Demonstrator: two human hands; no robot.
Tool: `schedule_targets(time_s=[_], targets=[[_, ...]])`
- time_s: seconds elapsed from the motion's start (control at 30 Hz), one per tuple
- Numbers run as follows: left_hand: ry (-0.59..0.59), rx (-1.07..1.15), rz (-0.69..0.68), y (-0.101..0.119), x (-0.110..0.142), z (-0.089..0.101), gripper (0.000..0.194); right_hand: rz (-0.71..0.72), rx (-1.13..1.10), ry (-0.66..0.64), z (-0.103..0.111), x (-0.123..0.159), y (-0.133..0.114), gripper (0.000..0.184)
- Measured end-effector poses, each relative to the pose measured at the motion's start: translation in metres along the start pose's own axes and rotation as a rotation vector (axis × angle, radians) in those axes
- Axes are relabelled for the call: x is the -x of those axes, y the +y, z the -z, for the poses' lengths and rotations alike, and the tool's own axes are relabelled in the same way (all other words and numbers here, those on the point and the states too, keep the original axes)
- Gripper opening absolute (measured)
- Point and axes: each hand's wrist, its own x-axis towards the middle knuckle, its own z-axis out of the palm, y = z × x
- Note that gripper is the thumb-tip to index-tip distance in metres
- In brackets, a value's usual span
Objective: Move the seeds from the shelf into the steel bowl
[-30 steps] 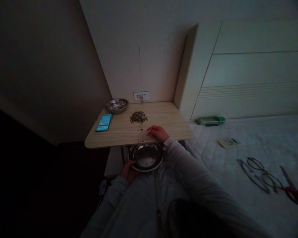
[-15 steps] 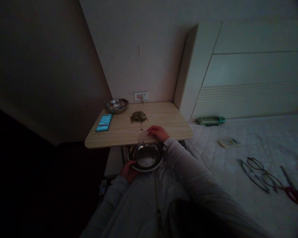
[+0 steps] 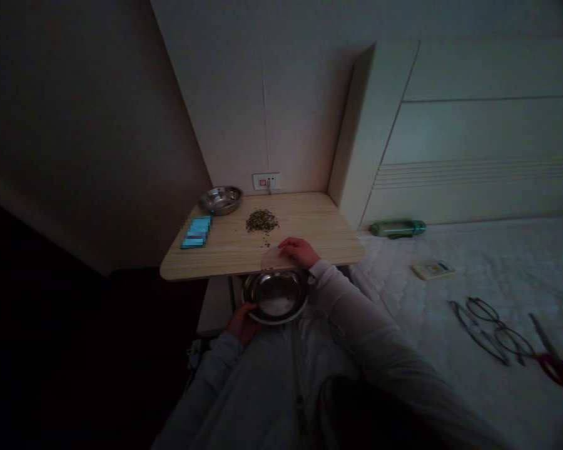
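Observation:
Just below the front edge of the wooden tabletop, my left hand grips the rim of a shiny metal bowl. My right hand is over the front of the tabletop, its fingers closed on a thin, see-through round disc lying by the edge. A few dark bits show at the disc's front rim. Behind it, a pile of small dark seed-like grains lies on the wood, with some stray grains trailing toward the disc.
A second metal bowl and a phone with a blurred screen are on the tabletop's left. A wall socket is behind. On the bed at right lie a green bottle, a small pale box, glasses and red-handled scissors.

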Motion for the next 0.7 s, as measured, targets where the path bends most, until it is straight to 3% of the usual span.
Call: schedule_targets(time_s=[0.3,0.7], targets=[[-0.006,-0.003,0.009,-0.0005,-0.0024,0.0021,0.016,-0.010,-0.078,-0.056,-0.0009,-0.0010,0.0031,0.018],[0.055,-0.065,-0.024,0.0005,0.0037,-0.0045,0.011,-0.020,0.019,-0.024,-0.0015,0.0004,-0.0017,0.014]])
